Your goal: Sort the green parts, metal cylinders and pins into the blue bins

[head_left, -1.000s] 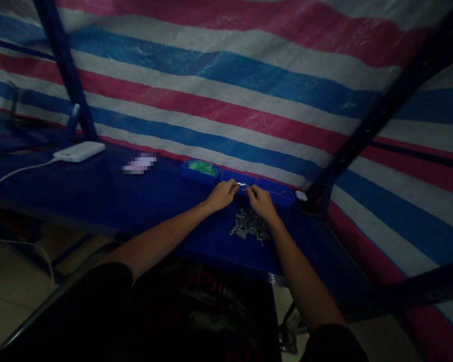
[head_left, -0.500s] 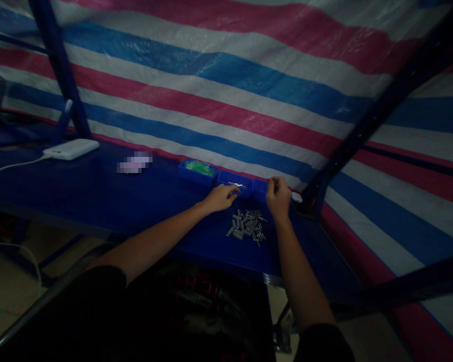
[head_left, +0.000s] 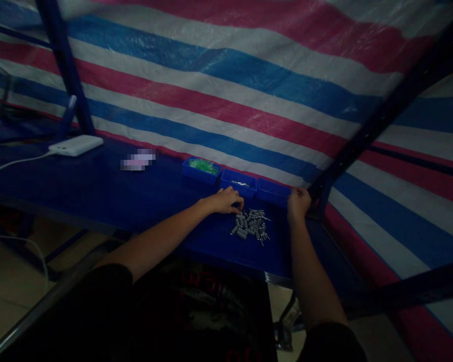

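A pile of small grey cylinders and thin metal pins [head_left: 251,224] lies on the blue table [head_left: 143,193]. My left hand [head_left: 226,200] is at the pile's upper left edge, thumb and fingers closed together at a grey piece; whether it is gripped I cannot make out. My right hand [head_left: 299,203] is closed beside the right end of a blue bin [head_left: 274,190]; its fingertips are hidden. To the left stands a middle blue bin [head_left: 245,191] with a few slim metal pins in it. Another blue bin [head_left: 201,175] holds green, clear-looking small pieces.
A white power bank [head_left: 76,145] with a cable lies at the far left. Near it is a blurred-out pinkish item [head_left: 138,160]. Striped plastic sheeting [head_left: 211,105] hangs behind the table, and a dark blue metal post [head_left: 358,136] slants at the right.
My left hand has come down from the middle bin to the pile's edge. My right hand has shifted right and lower, from over the right bin to its end, covering a small white object.
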`<action>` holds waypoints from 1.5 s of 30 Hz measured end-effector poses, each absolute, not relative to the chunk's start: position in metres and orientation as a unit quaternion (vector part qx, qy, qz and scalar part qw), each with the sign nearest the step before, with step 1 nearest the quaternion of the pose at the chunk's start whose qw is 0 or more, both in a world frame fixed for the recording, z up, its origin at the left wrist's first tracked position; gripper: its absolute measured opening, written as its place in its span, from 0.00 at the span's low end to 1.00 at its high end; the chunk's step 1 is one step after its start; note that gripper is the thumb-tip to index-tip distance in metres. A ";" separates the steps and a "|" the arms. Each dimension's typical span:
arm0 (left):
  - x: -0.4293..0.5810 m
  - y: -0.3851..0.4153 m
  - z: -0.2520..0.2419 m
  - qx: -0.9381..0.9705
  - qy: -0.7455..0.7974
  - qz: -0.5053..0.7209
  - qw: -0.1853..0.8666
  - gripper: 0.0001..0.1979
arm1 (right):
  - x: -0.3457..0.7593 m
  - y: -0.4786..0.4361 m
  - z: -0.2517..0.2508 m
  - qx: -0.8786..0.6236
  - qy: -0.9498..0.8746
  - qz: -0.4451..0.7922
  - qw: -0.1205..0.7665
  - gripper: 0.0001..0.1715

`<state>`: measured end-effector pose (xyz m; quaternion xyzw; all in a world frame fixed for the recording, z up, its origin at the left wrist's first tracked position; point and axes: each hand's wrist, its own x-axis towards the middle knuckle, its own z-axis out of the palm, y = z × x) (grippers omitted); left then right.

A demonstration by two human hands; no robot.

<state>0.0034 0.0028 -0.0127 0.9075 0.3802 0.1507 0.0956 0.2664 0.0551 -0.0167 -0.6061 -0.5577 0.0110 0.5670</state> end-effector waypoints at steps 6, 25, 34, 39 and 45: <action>0.004 0.005 -0.017 0.901 0.398 0.154 0.086 0.08 | 0.203 0.029 -0.012 -0.552 -0.644 0.050 0.528 0.16; 0.000 0.010 -0.007 0.802 0.420 0.398 0.147 0.13 | 0.159 0.007 -0.012 -0.414 -0.818 0.029 0.400 0.15; 0.004 0.009 -0.005 0.802 0.377 0.449 0.117 0.07 | 0.157 0.005 -0.010 -0.426 -0.788 0.094 0.435 0.16; 0.005 0.014 -0.010 0.779 0.382 0.451 0.209 0.09 | 0.158 0.003 -0.008 -0.418 -0.781 0.081 0.457 0.16; 0.007 0.010 -0.018 0.873 0.349 0.275 0.203 0.18 | 0.164 0.008 0.006 -0.503 -0.693 -0.105 0.506 0.20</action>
